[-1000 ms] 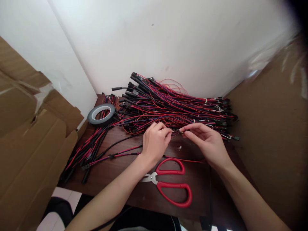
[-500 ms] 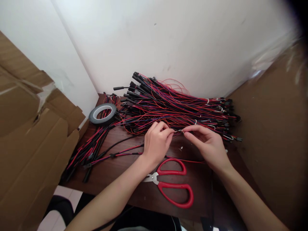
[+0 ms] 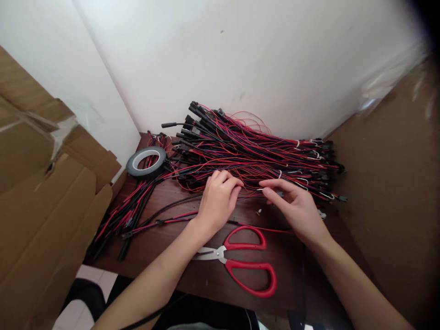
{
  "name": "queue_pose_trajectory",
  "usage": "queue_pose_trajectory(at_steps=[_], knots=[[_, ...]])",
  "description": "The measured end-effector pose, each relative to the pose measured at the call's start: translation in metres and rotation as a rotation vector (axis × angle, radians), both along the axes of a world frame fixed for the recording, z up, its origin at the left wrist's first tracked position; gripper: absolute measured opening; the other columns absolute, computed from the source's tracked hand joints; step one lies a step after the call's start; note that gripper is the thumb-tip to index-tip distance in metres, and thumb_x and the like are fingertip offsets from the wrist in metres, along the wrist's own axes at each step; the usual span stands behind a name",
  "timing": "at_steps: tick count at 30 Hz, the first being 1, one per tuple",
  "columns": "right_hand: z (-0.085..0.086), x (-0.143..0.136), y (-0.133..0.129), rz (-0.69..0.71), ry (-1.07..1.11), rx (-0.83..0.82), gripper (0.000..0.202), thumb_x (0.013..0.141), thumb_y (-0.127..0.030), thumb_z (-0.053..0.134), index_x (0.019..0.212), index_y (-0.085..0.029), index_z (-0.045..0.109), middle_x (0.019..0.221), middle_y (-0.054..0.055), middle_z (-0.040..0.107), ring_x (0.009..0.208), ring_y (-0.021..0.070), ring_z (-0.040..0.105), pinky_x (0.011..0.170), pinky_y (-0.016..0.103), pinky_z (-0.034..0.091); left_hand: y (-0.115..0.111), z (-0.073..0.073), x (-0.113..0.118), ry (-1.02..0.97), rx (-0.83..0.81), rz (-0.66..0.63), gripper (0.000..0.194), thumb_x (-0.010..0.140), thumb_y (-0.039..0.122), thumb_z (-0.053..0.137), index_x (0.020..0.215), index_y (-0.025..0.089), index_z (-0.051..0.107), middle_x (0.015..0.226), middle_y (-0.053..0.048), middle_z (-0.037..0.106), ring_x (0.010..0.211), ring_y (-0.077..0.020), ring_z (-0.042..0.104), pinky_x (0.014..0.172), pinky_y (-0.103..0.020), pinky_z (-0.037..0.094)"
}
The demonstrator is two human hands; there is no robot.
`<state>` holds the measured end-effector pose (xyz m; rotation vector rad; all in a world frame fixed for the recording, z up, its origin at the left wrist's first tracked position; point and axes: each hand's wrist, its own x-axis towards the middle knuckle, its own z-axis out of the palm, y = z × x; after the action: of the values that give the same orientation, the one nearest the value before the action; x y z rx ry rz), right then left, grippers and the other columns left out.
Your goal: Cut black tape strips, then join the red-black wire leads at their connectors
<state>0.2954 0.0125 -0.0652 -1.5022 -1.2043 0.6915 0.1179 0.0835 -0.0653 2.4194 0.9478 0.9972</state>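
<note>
My left hand (image 3: 220,199), fingertips pinched together, grips a thin dark cable (image 3: 250,188) just in front of the wire heap. My right hand (image 3: 296,208) faces it a short way to the right. Between its thumb and forefinger is a small white end (image 3: 260,189) on that cable; whether this is a tie or a bare wire tip is too small to tell. Below both hands lie red-handled scissors (image 3: 220,253), blades to the left, partly behind my left forearm. A red and black wire (image 3: 268,229) runs across the table above them.
A large heap of red and black wire harnesses (image 3: 247,153) with connectors lies against the white wall (image 3: 223,59). Grey tape (image 3: 146,173) rests on a smaller wire bundle (image 3: 137,211). Cardboard stands left (image 3: 44,229) and right (image 3: 395,183). White scraps (image 3: 258,211) lie on the brown table (image 3: 192,275).
My left hand has slid slightly left, widening the gap between the hands. More dark cable and the white end now show there. The scissors' blades are more exposed.
</note>
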Motion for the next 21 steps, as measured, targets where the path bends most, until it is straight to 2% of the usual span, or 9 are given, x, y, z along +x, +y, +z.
queue_pose_trajectory(at_steps=[4, 7, 11, 16, 18, 21], knots=[[-0.003, 0.001, 0.001, 0.040, -0.046, -0.082, 0.029, 0.077, -0.048, 0.070, 0.082, -0.020, 0.077, 0.072, 0.004, 0.072, 0.064, 0.0182, 0.062, 0.060, 0.030, 0.051, -0.001, 0.003, -0.001, -0.085, -0.079, -0.100, 0.013, 0.092, 0.015, 0.056, 0.094, 0.016, 0.069, 0.094, -0.007, 0.066, 0.088, -0.0181, 0.063, 0.082, -0.031, 0.050], [-0.005, 0.002, 0.002, 0.001, -0.009, -0.053, 0.027, 0.076, -0.048, 0.072, 0.078, -0.021, 0.077, 0.076, 0.004, 0.074, 0.070, 0.0205, 0.065, 0.067, 0.033, 0.052, 0.000, 0.008, -0.002, -0.127, -0.184, -0.177, 0.019, 0.095, 0.023, 0.053, 0.095, 0.015, 0.070, 0.094, -0.007, 0.070, 0.088, -0.0180, 0.066, 0.082, -0.030, 0.051], [-0.004, 0.003, 0.001, -0.045, -0.004, -0.024, 0.025, 0.075, -0.046, 0.073, 0.078, -0.022, 0.076, 0.082, 0.004, 0.075, 0.079, 0.0221, 0.067, 0.075, 0.034, 0.052, 0.004, 0.011, -0.002, -0.147, -0.393, -0.146, 0.029, 0.097, 0.021, 0.046, 0.091, 0.015, 0.075, 0.093, -0.006, 0.075, 0.087, -0.0176, 0.068, 0.082, -0.030, 0.051], [-0.004, 0.003, -0.001, 0.002, -0.046, -0.035, 0.023, 0.077, -0.046, 0.073, 0.077, -0.023, 0.076, 0.080, 0.003, 0.074, 0.078, 0.0214, 0.067, 0.075, 0.034, 0.051, 0.008, 0.008, -0.002, -0.273, -0.632, -0.150, 0.017, 0.084, 0.013, 0.060, 0.088, 0.014, 0.076, 0.087, -0.005, 0.076, 0.082, -0.0173, 0.070, 0.077, -0.028, 0.054], [-0.005, 0.004, -0.001, -0.011, -0.034, -0.059, 0.024, 0.076, -0.047, 0.074, 0.075, -0.023, 0.075, 0.077, 0.002, 0.074, 0.072, 0.0203, 0.066, 0.070, 0.032, 0.051, 0.007, 0.007, -0.001, -0.306, -0.660, -0.149, 0.017, 0.079, 0.009, 0.062, 0.088, 0.014, 0.075, 0.086, -0.005, 0.076, 0.079, -0.0166, 0.070, 0.073, -0.027, 0.055], [-0.006, 0.004, 0.000, -0.052, 0.031, -0.083, 0.026, 0.071, -0.048, 0.077, 0.072, -0.022, 0.074, 0.070, 0.002, 0.071, 0.064, 0.0185, 0.063, 0.062, 0.031, 0.050, 0.003, 0.009, -0.001, -0.300, -0.563, -0.138, 0.021, 0.075, 0.004, 0.063, 0.088, 0.014, 0.075, 0.089, -0.006, 0.075, 0.079, -0.0153, 0.069, 0.070, -0.024, 0.054]])
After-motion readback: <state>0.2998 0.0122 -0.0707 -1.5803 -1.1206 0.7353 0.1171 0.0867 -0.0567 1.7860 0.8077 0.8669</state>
